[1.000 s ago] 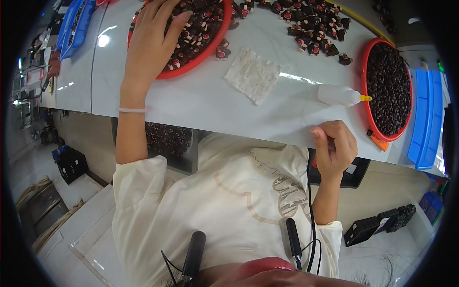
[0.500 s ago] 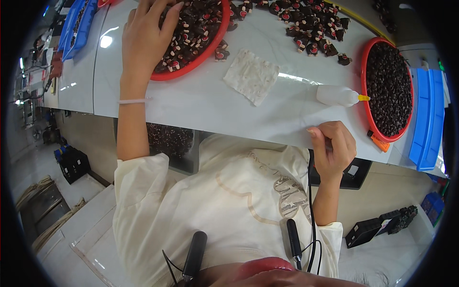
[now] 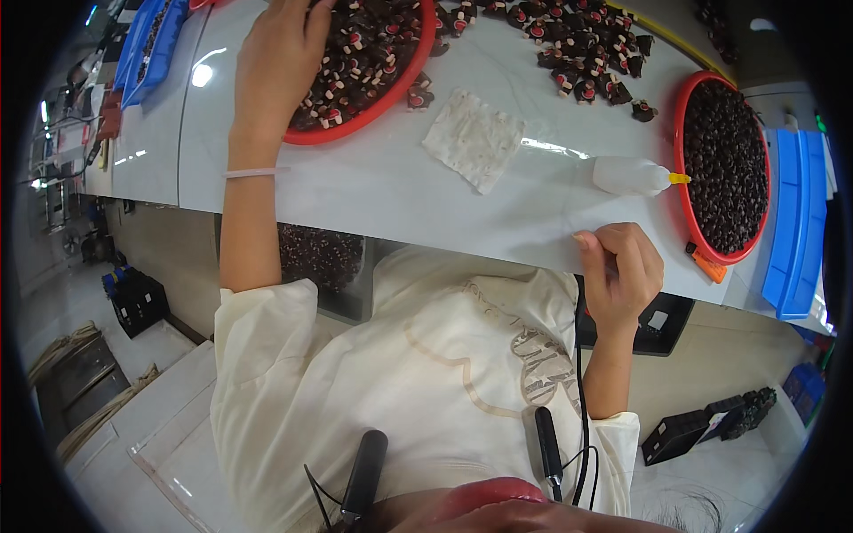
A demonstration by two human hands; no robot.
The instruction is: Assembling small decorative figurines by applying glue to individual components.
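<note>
My left hand (image 3: 283,67) lies over the left side of a round red tray (image 3: 355,127), palm down. Its thumb stands apart from the fingers, whose tips pass out of view at the upper edge. Small dark brown figure-like pieces (image 3: 369,75) with pale and red parts fill the tray. At the table's front edge, my right hand (image 3: 626,275) rests with its fingers curled in and the thumb up; no held object shows. Beyond it lies a white squeeze bottle (image 3: 629,176) with a yellow tip. A crumpled white cloth (image 3: 474,140) is between the tray and the bottle.
More dark pieces (image 3: 586,53) lie loose at the back of the white table (image 3: 382,191). To the right stands a red basin (image 3: 689,209) of small dark beads (image 3: 727,169), with a blue tray (image 3: 793,222) beside it. Another blue tray (image 3: 147,58) is far left.
My left hand has slid slightly up and away, so its fingers are more cut off by the upper edge. The whole view has shifted slightly; my right hand keeps its pose.
</note>
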